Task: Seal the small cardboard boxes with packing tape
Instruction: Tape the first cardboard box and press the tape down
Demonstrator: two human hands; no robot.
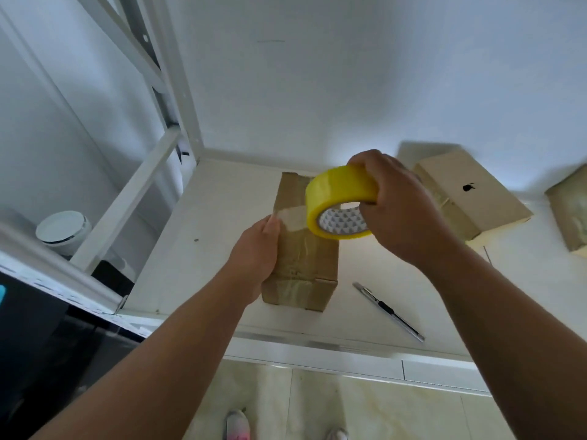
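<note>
While left hand (257, 249) pins box (305, 249) edge, right hand (400, 204) lifts tape roll (336, 198).

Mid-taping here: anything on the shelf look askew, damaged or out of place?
The utility knife lies loose near the shelf's front edge, by the right forearm; whether its blade is out is unclear. The box being taped shows wrinkled tape. Nothing spilled.

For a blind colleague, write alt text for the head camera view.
A person's right hand pulls a yellow tape roll across a cardboard box while the left hand pins the tape end. A utility knife and two more boxes sit on the white shelf.
</note>
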